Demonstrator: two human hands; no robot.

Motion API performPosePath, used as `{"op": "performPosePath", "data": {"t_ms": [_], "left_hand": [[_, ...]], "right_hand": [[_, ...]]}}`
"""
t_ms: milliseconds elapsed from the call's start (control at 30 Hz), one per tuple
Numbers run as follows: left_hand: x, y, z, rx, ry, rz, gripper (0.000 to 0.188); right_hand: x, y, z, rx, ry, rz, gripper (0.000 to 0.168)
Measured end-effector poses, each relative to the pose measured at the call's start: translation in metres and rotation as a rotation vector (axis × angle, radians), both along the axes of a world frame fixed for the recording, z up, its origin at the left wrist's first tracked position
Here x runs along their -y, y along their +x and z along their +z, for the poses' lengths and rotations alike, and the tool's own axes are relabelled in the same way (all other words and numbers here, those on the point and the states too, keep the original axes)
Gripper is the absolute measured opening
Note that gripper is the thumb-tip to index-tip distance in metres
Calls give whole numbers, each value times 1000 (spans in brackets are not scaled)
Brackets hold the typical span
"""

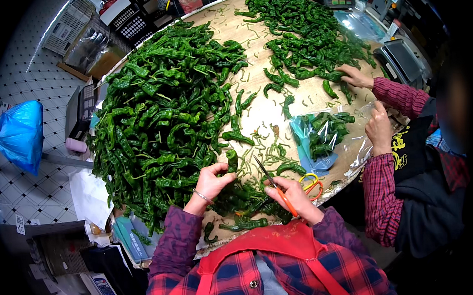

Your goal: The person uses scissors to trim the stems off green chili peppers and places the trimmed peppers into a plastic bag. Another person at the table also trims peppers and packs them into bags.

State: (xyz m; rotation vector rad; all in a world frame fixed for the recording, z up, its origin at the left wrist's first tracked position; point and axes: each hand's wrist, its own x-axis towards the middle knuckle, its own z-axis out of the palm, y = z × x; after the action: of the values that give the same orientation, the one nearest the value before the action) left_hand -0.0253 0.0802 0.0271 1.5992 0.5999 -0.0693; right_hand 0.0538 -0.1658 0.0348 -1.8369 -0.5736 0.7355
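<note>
Between the thumb and fingers of my left hand (212, 185) a green pepper (232, 160) is held upright, at the right edge of a large heap of green peppers (160, 123). My right hand (290, 194) holds orange-handled scissors (285, 200), their blades pointing up and left towards that pepper without touching it. Cut stems (262, 156) lie scattered on the wooden table (253, 73) around the blades. More green peppers (246, 225) lie between my forearms, near the table edge.
At right a co-worker's hands touch loose peppers and a clear plastic bag of peppers (327, 131). Another pair of scissors (310, 182), yellow and orange, lies near my right hand. A second pepper heap (310, 33) is at the back. Scales (403, 59) stand at the right rim.
</note>
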Motion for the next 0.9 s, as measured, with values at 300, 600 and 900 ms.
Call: {"op": "performPosePath", "data": {"t_ms": [300, 600, 900], "left_hand": [[9, -6, 8, -57, 299, -157, 27], [15, 22, 34, -139, 467, -339, 26], [2, 24, 36, -245, 225, -350, 17]], "right_hand": [[-11, 6, 17, 495, -68, 11, 40], [4, 32, 54, 541, -275, 53, 39], [18, 26, 32, 343, -183, 43, 30]]}}
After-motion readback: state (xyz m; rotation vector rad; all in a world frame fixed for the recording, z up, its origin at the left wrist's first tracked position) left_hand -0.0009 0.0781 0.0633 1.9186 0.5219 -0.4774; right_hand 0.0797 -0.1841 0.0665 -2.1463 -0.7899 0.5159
